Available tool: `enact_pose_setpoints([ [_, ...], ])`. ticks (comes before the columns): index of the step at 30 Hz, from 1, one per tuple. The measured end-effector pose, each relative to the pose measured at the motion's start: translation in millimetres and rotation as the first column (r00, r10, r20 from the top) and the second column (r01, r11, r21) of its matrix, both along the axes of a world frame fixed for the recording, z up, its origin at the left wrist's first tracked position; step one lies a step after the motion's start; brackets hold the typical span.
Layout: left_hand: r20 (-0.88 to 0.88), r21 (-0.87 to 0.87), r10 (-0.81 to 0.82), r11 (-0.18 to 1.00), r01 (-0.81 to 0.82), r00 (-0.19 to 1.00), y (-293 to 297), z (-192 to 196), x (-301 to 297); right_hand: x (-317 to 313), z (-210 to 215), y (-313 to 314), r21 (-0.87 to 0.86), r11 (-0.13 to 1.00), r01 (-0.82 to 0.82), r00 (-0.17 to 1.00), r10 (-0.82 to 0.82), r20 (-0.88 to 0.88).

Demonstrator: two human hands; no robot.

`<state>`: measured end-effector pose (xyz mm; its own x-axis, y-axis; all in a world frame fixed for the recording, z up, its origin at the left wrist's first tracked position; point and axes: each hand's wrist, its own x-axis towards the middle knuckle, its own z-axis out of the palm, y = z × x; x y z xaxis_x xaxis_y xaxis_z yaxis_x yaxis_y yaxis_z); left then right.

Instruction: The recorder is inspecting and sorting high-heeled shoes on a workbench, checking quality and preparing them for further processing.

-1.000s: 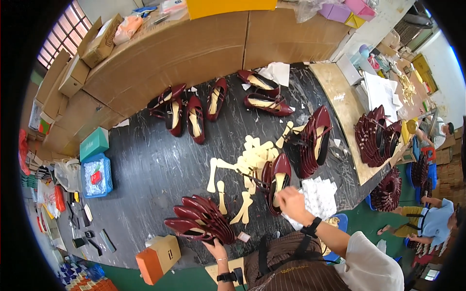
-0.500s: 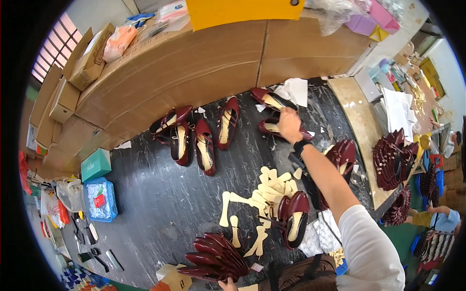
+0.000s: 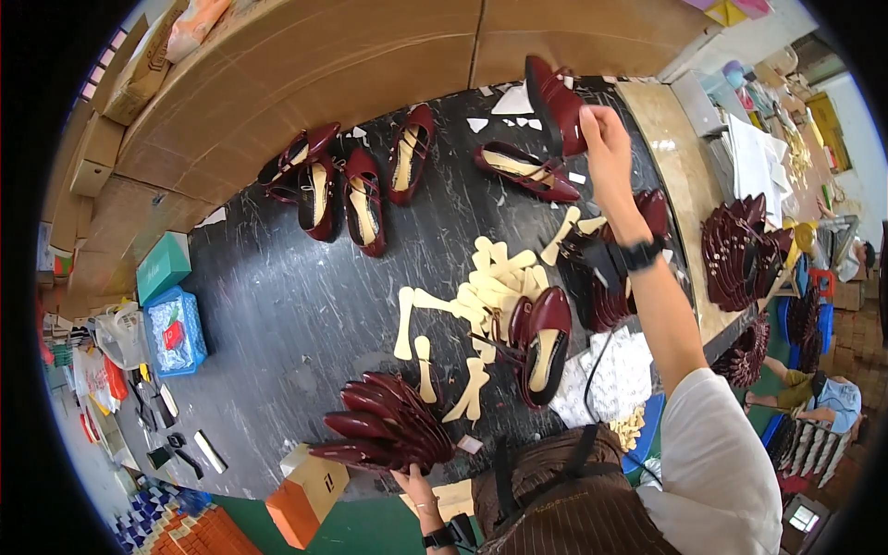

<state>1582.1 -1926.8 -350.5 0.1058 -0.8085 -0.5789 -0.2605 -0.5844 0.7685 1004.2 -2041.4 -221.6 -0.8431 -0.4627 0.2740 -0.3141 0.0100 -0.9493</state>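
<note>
My right hand (image 3: 606, 137) is stretched far across the dark table (image 3: 277, 314) and grips a dark red pointed shoe (image 3: 553, 100), lifted above the table's far side. Another dark red shoe (image 3: 527, 171) lies flat just below it. At the near edge my left hand (image 3: 413, 481) holds a fanned stack of dark red shoe uppers (image 3: 384, 430). A pile of cream insoles (image 3: 481, 296) lies in the middle, with a dark red shoe (image 3: 546, 342) beside it. A stack of dark uppers (image 3: 601, 277) sits under my right forearm.
Several dark red shoes (image 3: 356, 185) lie in a row at the far left. Brown cardboard sheets (image 3: 324, 65) curve behind the table. A teal box (image 3: 163, 266) and a blue basket (image 3: 174, 331) sit left. An orange box (image 3: 301, 495) stands near. More uppers (image 3: 735, 254) are stacked on the right bench.
My right hand reached from the near pile to the far side, took a dark red shoe there and has lifted it off the table. My left hand stays on the fanned uppers.
</note>
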Motion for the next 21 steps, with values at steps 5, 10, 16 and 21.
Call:
enact_pose_setpoints([
  [5, -0.125, -0.168, -0.032, 0.986, 0.011, 0.992, 2.2, 2.7, -3.0, 139.7, 51.8, 115.1, 0.338, 0.929, -0.153, 0.952, 0.230, -0.201],
  [10, -0.122, -0.258, -0.123, 0.962, 0.088, 0.985, 2.3, 4.0, -5.9, 250.0, -23.1, 205.4, 0.690, 0.714, -0.117, 0.835, 0.447, -0.321],
  [16, -0.182, -0.294, -0.206, 0.945, 0.147, 0.961, -2.2, -1.2, -1.2, 291.4, -77.1, 237.0, 0.834, 0.503, -0.225, 0.743, 0.643, -0.187],
  [21, -0.214, -0.216, -0.133, 0.973, 0.085, 0.968, -5.3, -27.5, 13.3, 268.2, -38.5, 199.2, 0.819, 0.483, -0.312, 0.827, 0.562, -0.016],
])
